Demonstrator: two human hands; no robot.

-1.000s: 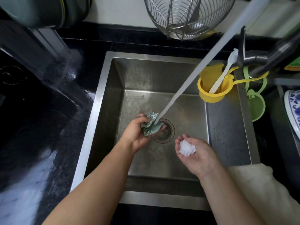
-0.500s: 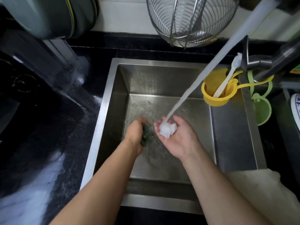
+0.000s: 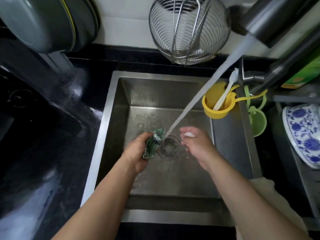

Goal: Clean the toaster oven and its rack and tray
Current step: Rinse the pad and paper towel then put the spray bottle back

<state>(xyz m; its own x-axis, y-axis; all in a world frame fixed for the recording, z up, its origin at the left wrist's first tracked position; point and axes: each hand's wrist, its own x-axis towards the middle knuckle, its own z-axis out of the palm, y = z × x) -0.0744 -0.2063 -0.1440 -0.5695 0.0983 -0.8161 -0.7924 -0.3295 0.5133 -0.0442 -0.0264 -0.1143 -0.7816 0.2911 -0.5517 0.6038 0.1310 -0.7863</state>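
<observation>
A black stone tabletop (image 3: 57,153) wraps round a steel sink (image 3: 107,115), and everything that matters here sits close to the drain (image 3: 168,149) in the sink's floor. Water (image 3: 204,85) slants down from the dark faucet (image 3: 270,19) and strikes just at the drain's far-left edge.

The left hand (image 3: 138,153), just left of the drain, has its grip closed round a green scouring pad (image 3: 153,144), which half a second ago was squeezed tight and nearly hidden in the fist; now the pad is opened out and its top edge meets the stream. The right hand (image 3: 197,142), just right of the drain, has drawn out from under the water, where it was holding a small white wad (image 3: 189,134) in the flow. Its fingers curl loosely round that wad; what the wad is made of I cannot tell.

So the rinsing has swapped over: the white piece looks wetted, and the pad is getting its turn. I would judge this as preparing the cleaning tools, with the real scrubbing not yet begun. The toaster oven, its rack and its tray are nowhere in view.

Beyond the drain, to its right, a yellow holder (image 3: 216,110) hangs on the sink wall, and a wire basket (image 3: 188,32) hangs against the wall behind.
</observation>
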